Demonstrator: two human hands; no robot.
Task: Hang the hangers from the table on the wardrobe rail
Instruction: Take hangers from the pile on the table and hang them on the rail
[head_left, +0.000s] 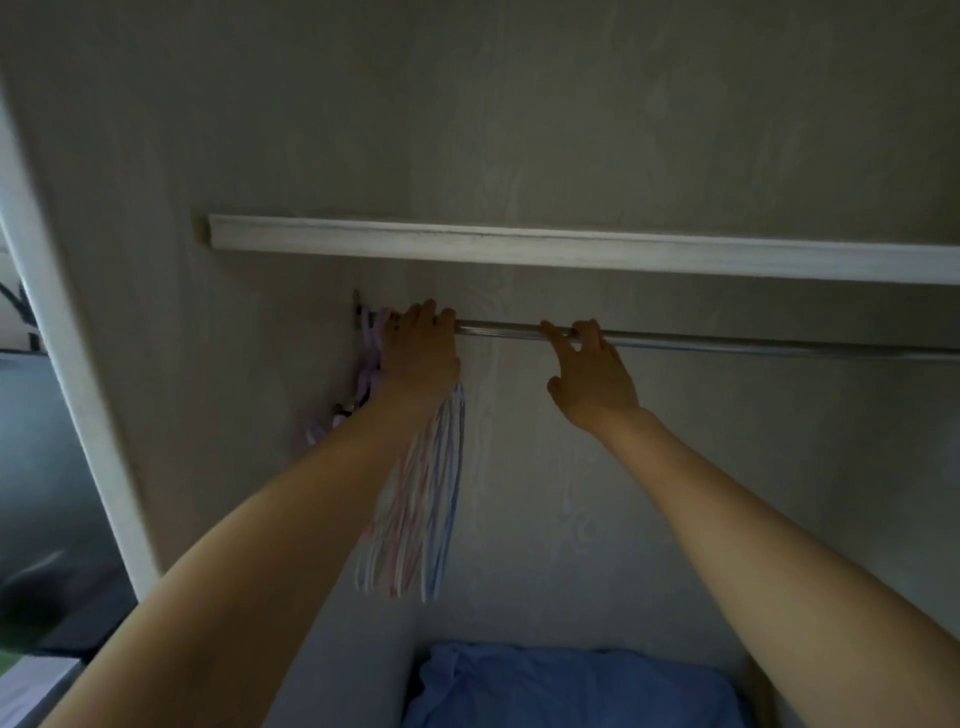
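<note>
— Inside the pale wood-grain wardrobe (571, 130), what runs biggest?
— Its long chrome rail (727, 345), lying nine to three o'clock under the white shelf (519, 247).
— And the hangers?
— The thin pastel plastic hangers (415, 499) hang bunched at the rail's nine-o'clock end.
— Whose fingers are nearer?
— The left hand (421, 353), fingers curled over the hooks and rail; the right hand (592, 374) grips bare rail, toward three o'clock.

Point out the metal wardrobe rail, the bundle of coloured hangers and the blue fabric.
metal wardrobe rail (727, 347), head view, on the bare bar right of the hands.
bundle of coloured hangers (415, 519), head view, on the striped lower arms.
blue fabric (545, 691), head view, on its crumpled top.
</note>
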